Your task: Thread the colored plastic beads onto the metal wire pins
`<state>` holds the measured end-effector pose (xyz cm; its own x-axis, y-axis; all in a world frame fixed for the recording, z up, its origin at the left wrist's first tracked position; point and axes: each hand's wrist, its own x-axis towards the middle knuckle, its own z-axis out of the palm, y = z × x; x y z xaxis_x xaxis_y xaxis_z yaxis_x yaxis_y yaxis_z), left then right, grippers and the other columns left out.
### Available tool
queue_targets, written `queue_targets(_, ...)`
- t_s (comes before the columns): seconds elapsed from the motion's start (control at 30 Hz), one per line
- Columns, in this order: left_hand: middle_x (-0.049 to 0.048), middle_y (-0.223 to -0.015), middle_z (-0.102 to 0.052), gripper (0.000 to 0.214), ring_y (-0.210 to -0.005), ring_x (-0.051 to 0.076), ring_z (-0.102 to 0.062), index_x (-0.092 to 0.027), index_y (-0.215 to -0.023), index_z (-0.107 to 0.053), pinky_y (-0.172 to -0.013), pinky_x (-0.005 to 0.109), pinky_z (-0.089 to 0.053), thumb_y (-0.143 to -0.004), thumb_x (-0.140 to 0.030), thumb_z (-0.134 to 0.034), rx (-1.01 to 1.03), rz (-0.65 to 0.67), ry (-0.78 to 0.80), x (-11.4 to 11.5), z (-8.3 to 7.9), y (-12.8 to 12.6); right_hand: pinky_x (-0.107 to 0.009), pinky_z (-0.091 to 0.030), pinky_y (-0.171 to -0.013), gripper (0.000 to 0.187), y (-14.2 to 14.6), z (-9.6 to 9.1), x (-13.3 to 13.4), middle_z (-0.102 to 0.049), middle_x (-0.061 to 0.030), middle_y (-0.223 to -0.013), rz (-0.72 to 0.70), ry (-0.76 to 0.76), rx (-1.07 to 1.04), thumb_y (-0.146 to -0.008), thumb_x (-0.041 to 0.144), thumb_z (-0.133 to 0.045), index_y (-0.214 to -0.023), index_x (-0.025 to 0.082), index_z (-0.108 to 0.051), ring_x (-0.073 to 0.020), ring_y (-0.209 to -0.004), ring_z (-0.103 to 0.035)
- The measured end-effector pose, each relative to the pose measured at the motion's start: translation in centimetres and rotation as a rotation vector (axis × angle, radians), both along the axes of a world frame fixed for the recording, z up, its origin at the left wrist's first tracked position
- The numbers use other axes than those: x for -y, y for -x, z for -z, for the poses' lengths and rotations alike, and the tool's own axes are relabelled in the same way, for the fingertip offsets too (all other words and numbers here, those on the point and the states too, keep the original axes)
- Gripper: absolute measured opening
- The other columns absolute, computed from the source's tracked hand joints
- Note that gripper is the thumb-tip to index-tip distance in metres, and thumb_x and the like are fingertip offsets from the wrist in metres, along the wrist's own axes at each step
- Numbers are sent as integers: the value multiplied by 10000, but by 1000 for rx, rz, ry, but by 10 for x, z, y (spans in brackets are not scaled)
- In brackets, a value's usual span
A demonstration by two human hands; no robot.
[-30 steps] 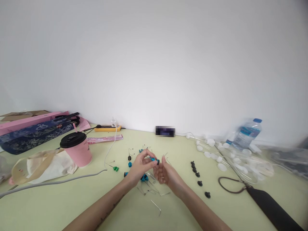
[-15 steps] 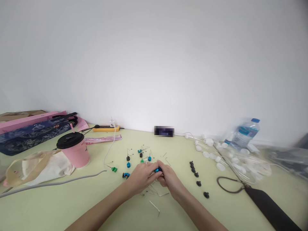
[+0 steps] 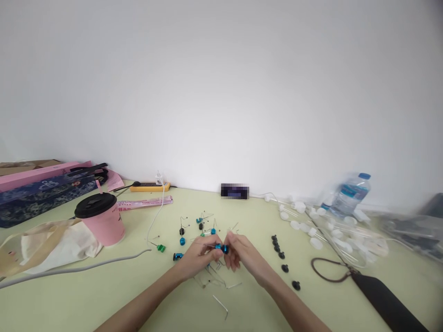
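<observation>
My left hand (image 3: 201,257) is closed, thumb and fingers pinching a small shiny blue-and-black metal fitting (image 3: 218,247). My right hand (image 3: 243,254) has its fingers curled around the fitting's black end, at the side facing it; exactly how the fingertips touch it is partly hidden. Below the hands lie several thin bent wires (image 3: 218,279) and an L-shaped hex key (image 3: 220,306). Similar blue fittings lie to the left, one of them a blue-and-black piece (image 3: 177,256) beside my left wrist. Behind the hands are more blue, black and green pieces with bent wires, including a blue ball (image 3: 182,241).
Black knobs (image 3: 284,268) form a row on the right. Beyond them lie white plastic discs and rods (image 3: 315,243), a tilted water bottle (image 3: 353,194) and a black strap (image 3: 384,297). Leftward stand a pink cup (image 3: 105,223), a cable (image 3: 83,266) and a yellow power strip (image 3: 150,186).
My hands have drawn slightly apart, and the blue-and-black fitting between them shows more. My right fingers have opened a little and point downward. The view has shifted slightly.
</observation>
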<state>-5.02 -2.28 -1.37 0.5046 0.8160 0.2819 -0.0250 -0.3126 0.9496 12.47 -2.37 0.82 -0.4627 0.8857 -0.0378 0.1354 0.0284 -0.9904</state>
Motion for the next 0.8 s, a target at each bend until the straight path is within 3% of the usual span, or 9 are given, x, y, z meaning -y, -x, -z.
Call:
queue_targets(0.23,22,-672,-548,328,-633,134,-514,-155,-676,-538,-607,236,-395,-885,-390,-448,0,-111,-19,3,-7,0,-226,-362,-483,380,1,-20,10,-602,3,-601,36,-33,-122,-831,564,-475,-761,190,-466,-118,-505,-528)
queue_targets(0.5,16,-665,-542,294,-650,134,-517,-151,-707,-524,-602,232,-390,-852,-407,-511,114,-132,81,1,3,-6,-242,-384,-566,286,11,-17,18,-569,24,-668,83,-91,-179,-798,457,-587,-806,216,-433,-130,-614,-514)
queue_targets(0.7,-9,-719,-538,334,-554,74,-445,-161,-951,-554,-528,193,-338,-727,-370,-687,354,-143,228,-1,10,-10,-204,-259,-480,227,7,-19,12,-516,47,-564,39,149,-269,-805,395,-572,-767,200,-462,-84,-486,-394)
queue_targets(0.8,6,-730,-576,268,-568,79,-474,-152,-871,-560,-515,189,-350,-705,-291,-718,337,-153,224,4,7,-12,-202,-193,-449,288,8,-15,10,-441,65,-499,62,221,-293,-808,425,-562,-693,185,-450,-64,-439,-312)
